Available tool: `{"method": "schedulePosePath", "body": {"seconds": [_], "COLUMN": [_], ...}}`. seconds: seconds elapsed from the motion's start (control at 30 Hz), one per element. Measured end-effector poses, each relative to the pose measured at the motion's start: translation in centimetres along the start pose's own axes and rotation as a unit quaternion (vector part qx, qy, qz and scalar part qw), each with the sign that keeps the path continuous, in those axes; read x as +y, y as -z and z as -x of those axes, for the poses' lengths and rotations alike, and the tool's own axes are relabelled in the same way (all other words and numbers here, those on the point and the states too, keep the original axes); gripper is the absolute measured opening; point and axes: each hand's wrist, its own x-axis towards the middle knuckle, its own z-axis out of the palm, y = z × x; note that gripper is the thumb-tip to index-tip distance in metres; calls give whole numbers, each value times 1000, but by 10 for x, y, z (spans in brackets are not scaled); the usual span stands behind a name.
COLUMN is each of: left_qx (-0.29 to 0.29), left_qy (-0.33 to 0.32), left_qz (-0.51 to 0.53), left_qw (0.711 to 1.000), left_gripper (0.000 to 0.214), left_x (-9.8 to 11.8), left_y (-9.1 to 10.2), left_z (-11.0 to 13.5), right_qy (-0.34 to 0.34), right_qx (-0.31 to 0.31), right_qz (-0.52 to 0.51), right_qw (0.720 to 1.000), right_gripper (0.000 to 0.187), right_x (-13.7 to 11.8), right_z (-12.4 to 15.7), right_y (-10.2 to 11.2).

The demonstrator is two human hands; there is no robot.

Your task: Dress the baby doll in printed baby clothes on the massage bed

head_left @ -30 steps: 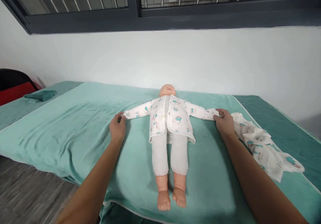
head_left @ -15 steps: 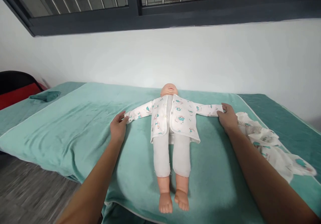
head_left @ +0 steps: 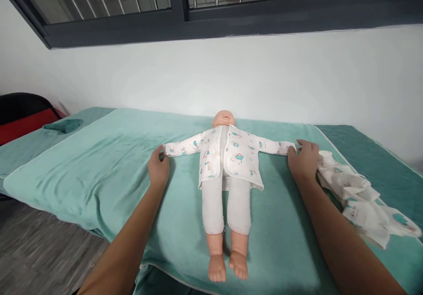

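Teal-towelled bed (head_left: pixel 82 171) below a white wall (head_left: pixel 132 79). Baby doll (head_left: pixel 228 162) lies face-up between the hands: left hand (head_left: pixel 159 169) curled at one cuff (head_left: pixel 168 150), grip unclear; right hand (head_left: pixel 302 160) loosely spread, touching the other, crumpled garment (head_left: pixel 357 193) beside it.

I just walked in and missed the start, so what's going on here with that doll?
A baby doll lies face up on a teal towel, arms spread, in a printed jacket and white leggings. The person's left hand rests at the end of one sleeve; the right hand, fingers spread, is at the end of the other. A crumpled printed cloth lies just beyond the right hand.
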Motion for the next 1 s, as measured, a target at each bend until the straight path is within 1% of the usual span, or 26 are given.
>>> {"method": "schedulePosePath", "body": {"seconds": [0.07,0.13,0.2,0.3,0.33,0.4,0.47,0.53,0.6,0.63,0.7,0.8,0.9,1.0], "left_qx": [24,48,60,57,52,41,37,39,40,40,38,34,27,25], "left_qy": [-40,-92,-148,-225,-243,-265,-268,-263,-260,-259,-256,-247,-241,-237], "left_qz": [-35,-64,-77,-76,-78,-89,-98,-101,-103,-103,-104,-101,-105,-107], "left_qw": [998,993,984,970,965,959,958,959,959,959,960,963,965,965], "left_gripper": [41,34,32,34,34,33,32,31,31,31,30,30,29,28], "left_x": [1,1,0,-1,-1,-1,-1,-1,0,0,0,2,3,3], "left_y": [-2,-4,-6,-8,-9,-10,-11,-11,-12,-12,-12,-11,-11,-10], "left_z": [2,3,5,6,7,7,7,7,6,7,7,7,7,6], "right_qy": [80,146,225,329,354,397,435,462,475,479,486,492,477,461], "right_qx": [15,-19,-73,-168,-198,-256,-296,-307,-286,-273,-250,-232,-229,-239], "right_qz": [-37,-112,-188,-257,-259,-225,-173,-134,-116,-115,-131,-179,-210,-222], "right_qw": [996,983,953,893,877,852,832,821,824,827,827,820,822,825], "right_gripper": [32,25,21,28,32,37,35,27,21,21,23,22,22,23], "right_x": [-19,-44,-73,-114,-125,-143,-155,-161,-163,-162,-159,-151,-145,-143], "right_z": [16,36,57,78,81,82,80,80,81,82,83,83,83,85], "right_y": [2,4,7,14,17,21,22,19,16,16,16,20,23,23]}}
